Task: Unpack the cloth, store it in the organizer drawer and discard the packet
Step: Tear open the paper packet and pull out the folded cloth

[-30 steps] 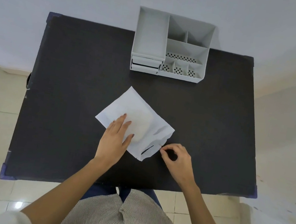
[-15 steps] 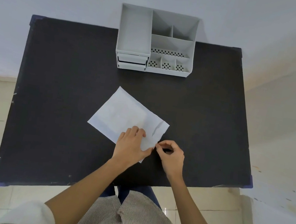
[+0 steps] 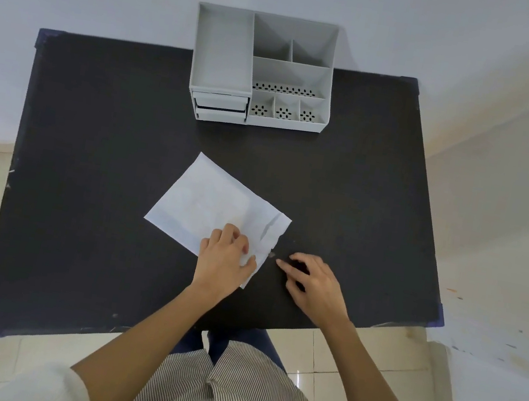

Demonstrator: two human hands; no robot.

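Your right hand (image 3: 315, 285) has moved away from the packet (image 3: 216, 213) and now rests on the table (image 3: 88, 174), fingers loosely curled, holding nothing. Your left hand (image 3: 224, 261) pinches the packet's lower right corner. The packet lies at frame center; the organizer (image 3: 262, 69) stands at top center.
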